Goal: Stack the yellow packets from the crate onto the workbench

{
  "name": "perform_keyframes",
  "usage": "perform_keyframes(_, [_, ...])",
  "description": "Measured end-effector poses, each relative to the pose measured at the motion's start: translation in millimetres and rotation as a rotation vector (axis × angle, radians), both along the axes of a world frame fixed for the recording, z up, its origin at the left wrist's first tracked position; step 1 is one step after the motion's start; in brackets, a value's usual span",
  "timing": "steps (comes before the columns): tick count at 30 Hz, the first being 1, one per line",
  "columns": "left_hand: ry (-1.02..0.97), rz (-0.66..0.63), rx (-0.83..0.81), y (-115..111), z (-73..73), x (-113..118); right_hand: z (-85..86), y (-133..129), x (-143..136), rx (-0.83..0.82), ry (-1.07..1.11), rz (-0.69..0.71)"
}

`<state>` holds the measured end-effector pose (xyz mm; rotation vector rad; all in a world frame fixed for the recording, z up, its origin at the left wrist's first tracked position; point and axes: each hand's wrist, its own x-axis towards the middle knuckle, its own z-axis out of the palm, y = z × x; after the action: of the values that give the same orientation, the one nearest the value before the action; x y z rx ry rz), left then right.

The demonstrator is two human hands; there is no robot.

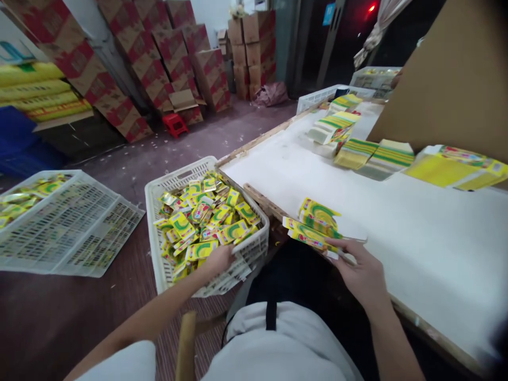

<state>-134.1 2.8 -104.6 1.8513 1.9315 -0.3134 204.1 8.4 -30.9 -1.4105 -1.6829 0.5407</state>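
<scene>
My left hand (220, 259) reaches down into the white slotted plastic crate (159, 264) beside my knee, fingers curled into the heap of small yellow-and-green printed sachets (202, 219) that fills it. The fingertips are buried among the packets, so I cannot tell whether they have closed on any or are merely pressing in.

My right hand (363, 272) rests at the near edge of the white-topped work table (397, 222), thumb and fingers pinched on a fanned bundle of the same yellow-and-green sachets (313, 225), which lies partly on the table and partly over its wooden lip.

The risks I see from here, as a judgement: the bundle is splayed, not squared, and its lowest packets overhang the edge, so a loose pinch could let them slide off to the floor between table and crate. The heap in the crate is jumbled and glossy; a blind grab may pull up too many, and strays could tumble over the crate's low wall. My eyes cannot be on both hands at once.

Further along the table stand stacks of flat yellow-and-green striped cartons (373, 156), well apart from my hands. A 2nd white plastic crate (67, 222) sits on the floor to the left.
</scene>
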Motion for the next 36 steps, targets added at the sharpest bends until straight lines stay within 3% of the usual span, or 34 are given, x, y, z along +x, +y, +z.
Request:
perform_keyframes(7, [-0.025, -0.006, 0.019, -10, -0.6, 9, -4.2, 1, 1, -0.019, -0.027, 0.023])
perform_keyframes(11, [0.008, -0.013, 0.095, -4, 14.9, 1, -8.6, 2, 1, -0.044, -0.078, -0.014])
perform_keyframes(14, [0.057, 0.016, 0.26, 20, 33.7, -13, -8.0, 6, -4, -0.069, -0.077, -0.001])
perform_keyframes(16, [0.081, 0.012, 0.378, 41, 37.9, -22, -6.4, 9, -9, -0.076, -0.059, 0.007])
perform_keyframes(19, [0.12, -0.005, 0.474, 73, 25.3, -35, -4.6, 15, -15, -0.096, -0.045, 0.034])
perform_keyframes(24, [0.212, 0.115, 0.516, 110, -8.3, -73, -10.2, 18, -14, -0.093, -0.094, 0.027])
perform_keyframes(27, [0.253, 0.171, 0.531, 127, -13.3, -98, -14.5, 18, -12, -0.085, -0.154, 0.036])
perform_keyframes(36, [0.333, 0.405, 0.493, 177, 13.0, -159, -14.5, 21, -21, -0.057, -0.177, 0.029])
